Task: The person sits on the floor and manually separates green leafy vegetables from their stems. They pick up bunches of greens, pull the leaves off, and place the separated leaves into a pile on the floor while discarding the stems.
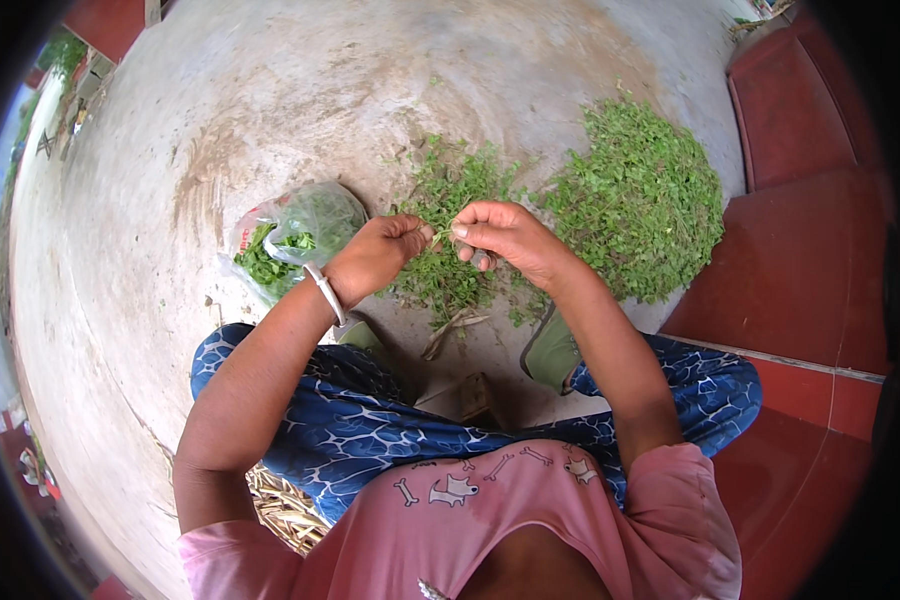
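Note:
Both my hands meet in front of me, above a small heap of leafy greens (445,285) on the concrete. Between thumb and finger, my left hand (385,255) pinches a thin green sprig (443,236). My right hand (510,238) grips the same sprig from the other side, its thumb and forefinger closed. The sprig is small, and the fingers cover most of it. Just left of my left hand stands a clear plastic bag (320,218) with picked green leaves (262,262) in its mouth. A larger pile of greens (640,200) lies beyond my right hand.
Red tiled steps (770,270) rise along the right side. My green shoes (550,352) stand close behind the small heap. A dry leaf (455,330) lies between my feet. The concrete floor (130,230) stretches left and ahead, with muddy stains near the bag.

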Demonstrator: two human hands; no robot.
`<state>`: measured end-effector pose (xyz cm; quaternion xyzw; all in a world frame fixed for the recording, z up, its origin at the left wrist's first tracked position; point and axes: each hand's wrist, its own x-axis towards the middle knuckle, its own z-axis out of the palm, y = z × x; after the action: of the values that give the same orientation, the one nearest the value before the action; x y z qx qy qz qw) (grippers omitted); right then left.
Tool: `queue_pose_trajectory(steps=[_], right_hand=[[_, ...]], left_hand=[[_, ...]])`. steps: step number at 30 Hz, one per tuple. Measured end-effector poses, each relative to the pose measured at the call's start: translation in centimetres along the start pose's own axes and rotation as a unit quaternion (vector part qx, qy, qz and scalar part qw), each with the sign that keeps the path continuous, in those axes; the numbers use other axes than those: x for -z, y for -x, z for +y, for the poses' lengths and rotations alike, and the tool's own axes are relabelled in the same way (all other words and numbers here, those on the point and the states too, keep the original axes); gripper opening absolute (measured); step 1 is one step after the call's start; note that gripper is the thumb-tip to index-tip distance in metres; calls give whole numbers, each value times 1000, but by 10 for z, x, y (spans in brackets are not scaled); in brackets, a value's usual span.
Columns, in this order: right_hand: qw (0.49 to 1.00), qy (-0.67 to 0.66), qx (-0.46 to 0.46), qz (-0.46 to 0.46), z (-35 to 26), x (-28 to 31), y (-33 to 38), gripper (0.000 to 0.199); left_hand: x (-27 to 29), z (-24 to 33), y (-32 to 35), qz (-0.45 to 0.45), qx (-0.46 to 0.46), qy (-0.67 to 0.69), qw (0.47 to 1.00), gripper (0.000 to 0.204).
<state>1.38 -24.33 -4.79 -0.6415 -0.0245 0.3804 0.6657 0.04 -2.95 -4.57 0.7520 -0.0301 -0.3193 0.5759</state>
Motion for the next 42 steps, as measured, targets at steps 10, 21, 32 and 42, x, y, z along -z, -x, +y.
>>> queue_pose_trajectory(steps=[10,21,32,42], right_hand=[[1000,1,1,21,11,-2,-7,20],[990,-69,121,8,37,-23,-16,14],[915,356,-6,190,100,56,-41,45],[785,409,-245,396,155,189,-43,45]], left_hand=[[2,6,0,-75,39,111,990,23],[-3,14,1,101,-66,-195,973,19],[6,31,8,248,-74,-68,964,12],[6,31,17,252,-41,-137,957,6]])
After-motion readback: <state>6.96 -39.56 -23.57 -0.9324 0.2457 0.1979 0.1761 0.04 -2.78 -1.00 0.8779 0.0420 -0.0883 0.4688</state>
